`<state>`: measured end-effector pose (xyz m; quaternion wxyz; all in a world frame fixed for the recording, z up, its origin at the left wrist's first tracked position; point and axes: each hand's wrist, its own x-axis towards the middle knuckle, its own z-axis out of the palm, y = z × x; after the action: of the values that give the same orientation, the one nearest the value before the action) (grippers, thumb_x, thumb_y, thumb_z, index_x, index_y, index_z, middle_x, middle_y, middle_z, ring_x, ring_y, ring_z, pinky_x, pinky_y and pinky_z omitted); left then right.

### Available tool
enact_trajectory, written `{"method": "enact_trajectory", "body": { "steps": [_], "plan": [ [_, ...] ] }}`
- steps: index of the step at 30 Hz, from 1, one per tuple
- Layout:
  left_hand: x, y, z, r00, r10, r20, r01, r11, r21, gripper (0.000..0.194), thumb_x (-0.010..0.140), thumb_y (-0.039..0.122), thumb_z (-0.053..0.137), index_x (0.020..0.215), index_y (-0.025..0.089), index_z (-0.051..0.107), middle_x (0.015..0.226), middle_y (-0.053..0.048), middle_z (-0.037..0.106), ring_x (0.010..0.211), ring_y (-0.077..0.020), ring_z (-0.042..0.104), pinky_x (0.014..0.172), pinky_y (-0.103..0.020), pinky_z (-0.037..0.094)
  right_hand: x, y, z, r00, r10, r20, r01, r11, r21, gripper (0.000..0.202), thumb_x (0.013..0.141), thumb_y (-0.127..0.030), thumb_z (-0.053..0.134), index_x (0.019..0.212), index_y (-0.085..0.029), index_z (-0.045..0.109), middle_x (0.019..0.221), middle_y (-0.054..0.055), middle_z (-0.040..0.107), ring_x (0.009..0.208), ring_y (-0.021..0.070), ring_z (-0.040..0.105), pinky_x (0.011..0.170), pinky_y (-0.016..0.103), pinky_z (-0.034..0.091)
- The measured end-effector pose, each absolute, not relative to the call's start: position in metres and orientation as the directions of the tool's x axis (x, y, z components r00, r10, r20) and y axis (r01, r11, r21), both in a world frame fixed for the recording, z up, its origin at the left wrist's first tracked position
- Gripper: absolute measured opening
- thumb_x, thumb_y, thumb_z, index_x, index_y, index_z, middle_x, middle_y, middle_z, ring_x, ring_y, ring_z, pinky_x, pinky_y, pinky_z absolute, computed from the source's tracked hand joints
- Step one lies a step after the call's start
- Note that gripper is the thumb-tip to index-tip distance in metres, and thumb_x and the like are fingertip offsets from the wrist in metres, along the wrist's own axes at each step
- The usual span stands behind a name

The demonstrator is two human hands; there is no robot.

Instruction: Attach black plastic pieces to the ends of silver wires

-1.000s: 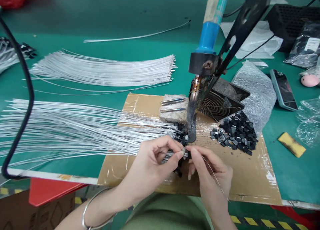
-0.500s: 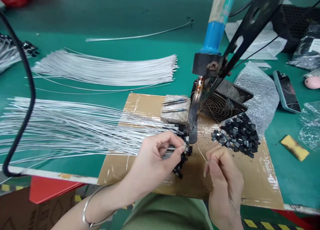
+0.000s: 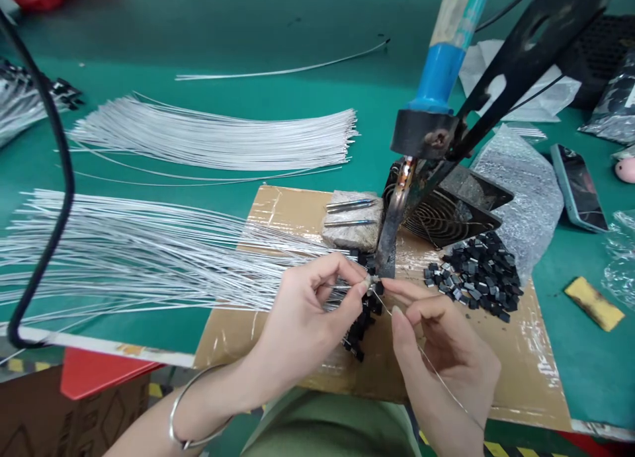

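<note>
My left hand (image 3: pixel 310 318) is closed in a pinch at a small silvery connector (image 3: pixel 372 281), just below the tip of a blue-handled soldering iron (image 3: pixel 389 245). White wires (image 3: pixel 198 258) run behind that hand, and their black ends (image 3: pixel 358 334) pile up beneath its fingertips. In my right hand (image 3: pixel 446 351) is a thin solder wire (image 3: pixel 439 379), which crosses the palm and rises toward the connector. The right index finger stretches out to the connector, while the thumb stands apart from it. Exactly how the left fingertips grip the small part is hidden.
Loose black connectors (image 3: pixel 483 272) lie on the cardboard (image 3: pixel 520 377) at right, near a fan (image 3: pixel 441 212). A block (image 3: pixel 347 235) with metal tips sits left of the iron. Beyond are a wire bundle (image 3: pixel 223 136), a phone (image 3: pixel 578 186) and a yellow sponge (image 3: pixel 594 303).
My right hand has moved left and up, bringing the solder wire and index finger to the connector. My left hand keeps its pinch. The whole view has shifted slightly.
</note>
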<state>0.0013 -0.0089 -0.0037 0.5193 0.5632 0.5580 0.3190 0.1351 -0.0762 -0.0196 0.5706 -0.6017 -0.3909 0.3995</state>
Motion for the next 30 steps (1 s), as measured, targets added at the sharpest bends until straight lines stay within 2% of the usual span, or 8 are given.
{"method": "enact_trajectory", "body": {
  "steps": [5, 13, 18, 24, 30],
  "plan": [
    [0.003, -0.003, -0.002, 0.154, 0.962, -0.225, 0.304, 0.171, 0.937, 0.014, 0.082, 0.025, 0.064, 0.07, 0.018, 0.065, 0.079, -0.006, 0.075, 0.07, -0.0185, 0.065, 0.055, -0.027, 0.041, 0.137, -0.071, -0.02, 0.373, 0.927, -0.035, -0.008, -0.035, -0.999, 0.019, 0.097, -0.017, 0.065, 0.08, -0.024, 0.059, 0.114, 0.007, 0.081, 0.105, 0.0185, 0.08, 0.09, 0.029, 0.065],
    [0.006, 0.006, 0.003, 0.148, 0.964, -0.222, 0.284, 0.174, 0.943, 0.009, 0.078, 0.023, 0.067, 0.07, 0.018, 0.066, 0.076, -0.004, 0.073, 0.067, -0.0165, 0.061, 0.059, -0.028, 0.044, 0.149, -0.062, -0.028, 0.307, 0.95, 0.055, 0.056, 0.04, -0.998, 0.017, 0.093, -0.013, 0.07, 0.081, -0.023, 0.063, 0.115, 0.008, 0.082, 0.107, 0.0218, 0.08, 0.085, 0.028, 0.067],
    [0.006, 0.006, 0.003, 0.121, 0.972, -0.201, 0.277, 0.162, 0.947, 0.009, 0.079, 0.021, 0.066, 0.07, 0.018, 0.066, 0.077, -0.003, 0.074, 0.067, -0.0158, 0.06, 0.056, -0.027, 0.039, 0.147, -0.059, -0.027, 0.325, 0.944, 0.056, 0.065, 0.036, -0.997, 0.018, 0.094, -0.013, 0.069, 0.08, -0.023, 0.062, 0.115, 0.007, 0.082, 0.11, 0.0217, 0.079, 0.089, 0.03, 0.067],
    [0.008, 0.007, 0.003, 0.127, 0.975, -0.181, 0.265, 0.143, 0.954, 0.009, 0.079, 0.019, 0.066, 0.07, 0.019, 0.066, 0.075, -0.002, 0.074, 0.062, -0.0131, 0.055, 0.056, -0.026, 0.041, 0.148, -0.06, -0.025, 0.326, 0.942, 0.082, 0.105, 0.05, -0.993, 0.018, 0.094, -0.014, 0.07, 0.08, -0.024, 0.063, 0.114, 0.006, 0.082, 0.11, 0.0201, 0.079, 0.092, 0.029, 0.065],
    [0.006, 0.006, 0.003, 0.119, 0.977, -0.179, 0.278, 0.141, 0.95, 0.009, 0.078, 0.02, 0.066, 0.069, 0.018, 0.066, 0.076, -0.003, 0.074, 0.064, -0.0139, 0.056, 0.052, -0.026, 0.034, 0.149, -0.059, -0.024, 0.33, 0.94, 0.087, 0.124, 0.049, -0.991, 0.019, 0.093, -0.015, 0.07, 0.079, -0.024, 0.063, 0.112, 0.006, 0.082, 0.109, 0.0205, 0.079, 0.094, 0.03, 0.065]
  ]
}}
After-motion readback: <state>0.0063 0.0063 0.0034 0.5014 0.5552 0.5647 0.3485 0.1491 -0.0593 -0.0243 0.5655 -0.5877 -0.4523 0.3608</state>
